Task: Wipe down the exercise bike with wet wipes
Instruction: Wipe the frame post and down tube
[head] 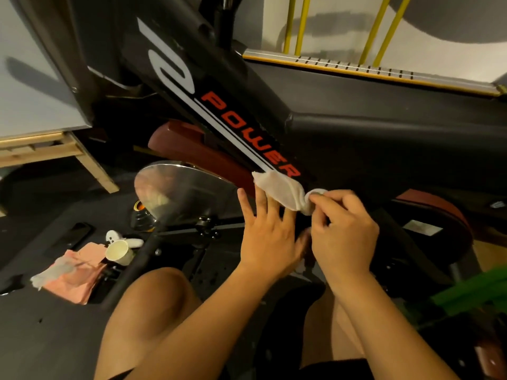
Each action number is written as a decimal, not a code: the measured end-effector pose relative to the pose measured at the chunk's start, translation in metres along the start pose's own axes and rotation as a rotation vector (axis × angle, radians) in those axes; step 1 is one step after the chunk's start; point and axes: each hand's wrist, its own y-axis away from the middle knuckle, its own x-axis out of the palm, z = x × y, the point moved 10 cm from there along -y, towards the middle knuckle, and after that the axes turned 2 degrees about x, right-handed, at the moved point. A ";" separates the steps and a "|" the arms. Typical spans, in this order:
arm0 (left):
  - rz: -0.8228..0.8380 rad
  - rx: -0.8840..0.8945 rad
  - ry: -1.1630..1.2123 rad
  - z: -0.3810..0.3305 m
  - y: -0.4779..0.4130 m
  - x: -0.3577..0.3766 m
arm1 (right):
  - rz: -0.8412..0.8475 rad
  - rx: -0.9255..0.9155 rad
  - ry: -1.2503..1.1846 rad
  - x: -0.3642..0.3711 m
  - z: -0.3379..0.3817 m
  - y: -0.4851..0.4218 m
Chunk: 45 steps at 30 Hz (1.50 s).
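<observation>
Centrally, the person's right hand (344, 231) pinches a crumpled white wet wipe (279, 192) between thumb and fingertips, pressing it against the lower end of the black sloping frame tube (219, 105) of the exercise bike, just beneath the final letter of the red "POWER" lettering (251, 134). The left hand (264, 233) lies flat with fingers spread and released, grasping nothing; its fingertips (242, 196) rest beside the wipe's lower edge, near the dark red guard (192, 149) that curves behind the tube. A polished silver flywheel disc (178, 187) stands to the left, close to the open hand. On the dark floor mat (55, 338) lie a pink wipe packet (74, 275), a white paper cup (119, 252) tipped on its side just beside it, and a small black rectangular device (78, 233); all are well apart from the hands. The step in hand appears to be wiping the frame tube, with the wipe at its lowest stretch. The next move probably calls for drawing the wipe along the tube's side or round the joint below, keeping firm pressure while the free hand steadies the frame. How much of the bike is already clean cannot be judged here.
</observation>
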 end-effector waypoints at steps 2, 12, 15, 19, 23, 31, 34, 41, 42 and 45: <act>-0.035 -0.129 0.058 0.025 -0.011 -0.012 | 0.010 -0.055 -0.055 0.004 0.020 -0.004; -0.218 -0.529 0.495 0.141 -0.037 -0.044 | 0.205 -0.318 -0.337 0.048 0.125 -0.035; -0.328 -0.752 0.764 0.175 -0.028 -0.050 | 0.292 -0.362 -0.330 0.065 0.149 -0.040; -0.096 -0.620 0.468 0.147 -0.025 -0.032 | 0.284 -0.382 -0.204 0.062 0.142 -0.033; -0.025 -0.328 0.480 0.061 -0.003 -0.013 | 0.201 -0.320 -0.134 0.034 0.102 -0.023; 0.092 -0.178 0.557 -0.023 0.025 0.028 | 0.029 -0.046 0.013 -0.010 -0.007 0.002; 0.179 -0.190 0.583 -0.041 0.039 0.040 | -0.023 0.070 0.045 -0.018 -0.035 0.016; -0.042 -0.495 0.840 -0.004 0.007 0.013 | -0.031 0.127 0.012 -0.017 -0.042 0.013; -0.046 -0.531 0.862 0.000 0.005 0.014 | -0.025 0.137 0.007 -0.016 -0.042 0.012; 0.040 -0.582 0.840 -0.007 0.012 0.029 | -0.010 0.133 -0.011 -0.014 -0.038 0.012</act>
